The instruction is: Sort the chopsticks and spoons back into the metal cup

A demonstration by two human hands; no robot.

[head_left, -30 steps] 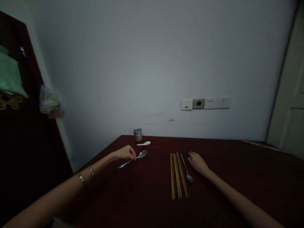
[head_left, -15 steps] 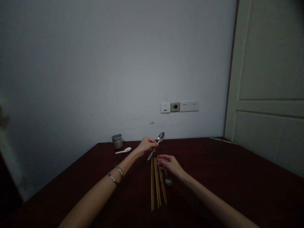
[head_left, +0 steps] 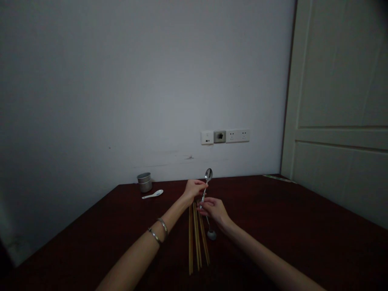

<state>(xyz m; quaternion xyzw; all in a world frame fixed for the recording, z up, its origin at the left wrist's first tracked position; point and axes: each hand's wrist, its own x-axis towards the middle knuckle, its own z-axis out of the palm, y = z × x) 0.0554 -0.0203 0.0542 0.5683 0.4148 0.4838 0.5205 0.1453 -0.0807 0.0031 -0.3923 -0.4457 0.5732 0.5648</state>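
A shiny metal spoon (head_left: 208, 175) is held upright, bowl up, above the dark red table. My left hand (head_left: 194, 190) pinches it on the handle just below the bowl. Lower down, the fingers of my right hand (head_left: 214, 209) close around the handle's end. Several wooden chopsticks (head_left: 197, 242) lie side by side on the table, pointing towards me, their far ends under my hands. Beside them on the right rests a second metal spoon (head_left: 211, 234), bowl towards me; part of its handle is hidden by my right hand.
At the table's back left stands a grey metal cup (head_left: 144, 184), perhaps two stacked. A white soup spoon (head_left: 153, 194) lies in front of it. Wall sockets (head_left: 237, 136) are above the table's far edge. A pale panelled door (head_left: 339, 133) stands at the right.
My left hand has moved right and turned the spoon from a slant to nearly upright. My right hand has taken hold of its handle end. The view has shifted slightly right.
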